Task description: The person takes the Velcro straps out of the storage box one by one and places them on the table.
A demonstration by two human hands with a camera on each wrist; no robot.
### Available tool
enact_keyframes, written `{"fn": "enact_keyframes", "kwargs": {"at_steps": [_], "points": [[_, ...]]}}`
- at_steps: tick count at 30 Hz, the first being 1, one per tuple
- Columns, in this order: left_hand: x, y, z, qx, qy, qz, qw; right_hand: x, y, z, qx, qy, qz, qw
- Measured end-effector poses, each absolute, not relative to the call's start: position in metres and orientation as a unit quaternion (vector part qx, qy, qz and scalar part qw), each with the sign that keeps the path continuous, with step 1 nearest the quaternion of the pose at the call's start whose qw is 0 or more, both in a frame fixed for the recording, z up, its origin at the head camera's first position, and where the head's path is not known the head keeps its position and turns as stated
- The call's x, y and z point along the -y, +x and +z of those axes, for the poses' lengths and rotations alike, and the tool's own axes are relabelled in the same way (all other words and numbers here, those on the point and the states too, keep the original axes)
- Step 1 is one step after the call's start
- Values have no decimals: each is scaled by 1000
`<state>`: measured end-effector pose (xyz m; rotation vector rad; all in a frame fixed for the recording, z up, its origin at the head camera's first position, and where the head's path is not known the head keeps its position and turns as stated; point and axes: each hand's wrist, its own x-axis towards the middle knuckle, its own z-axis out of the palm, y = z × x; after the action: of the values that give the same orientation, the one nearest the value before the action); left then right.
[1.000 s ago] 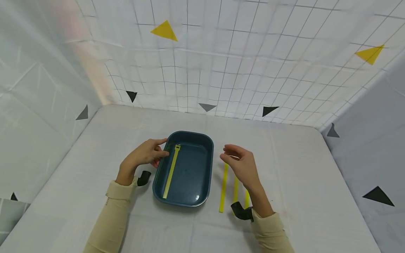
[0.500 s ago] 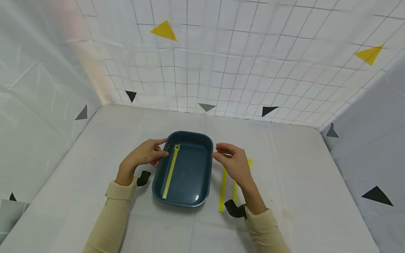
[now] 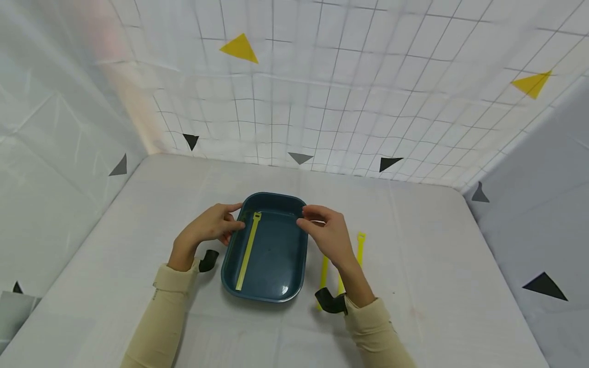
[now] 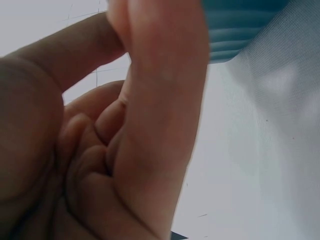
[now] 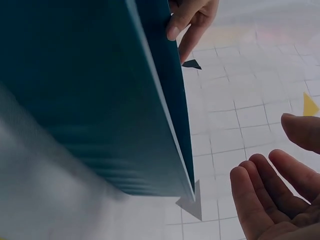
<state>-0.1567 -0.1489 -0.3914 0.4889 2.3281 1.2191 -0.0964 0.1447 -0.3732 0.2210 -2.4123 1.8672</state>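
Note:
A dark teal rectangular tray [image 3: 276, 260] stands on the table. One flat yellow strap with a slotted head [image 3: 248, 250] lies inside it, along the left side. My left hand [image 3: 207, 225] pinches the tray's left rim, its thumb over the inside and the other fingers outside. At the upper right rim hovers my right hand [image 3: 330, 234], thumb and fingers apart with nothing between them. In the right wrist view, that right hand [image 5: 280, 190] shows a gap from the tray's wall [image 5: 100, 110].
Right of the tray, more yellow straps lie lengthwise on the white table, one [image 3: 361, 248] beyond the right wrist and another [image 3: 324, 273] partly under the arm. Black curved wrist mounts [image 3: 331, 300] stick out from both cuffs. A gridded, sheeted wall [image 3: 349, 122] closes off the back.
My right hand has moved left from above the yellow straps to the tray's right rim, uncovering the rightmost strap. The left hand and the tray stay in place.

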Motion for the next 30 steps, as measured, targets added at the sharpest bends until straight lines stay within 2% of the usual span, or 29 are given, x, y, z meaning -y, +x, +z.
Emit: {"fn": "enact_keyframes", "kwargs": {"at_steps": [30], "points": [[149,-157,-391,-851,174,440,229,-112,-109,-379,786,88,611,27]]}}
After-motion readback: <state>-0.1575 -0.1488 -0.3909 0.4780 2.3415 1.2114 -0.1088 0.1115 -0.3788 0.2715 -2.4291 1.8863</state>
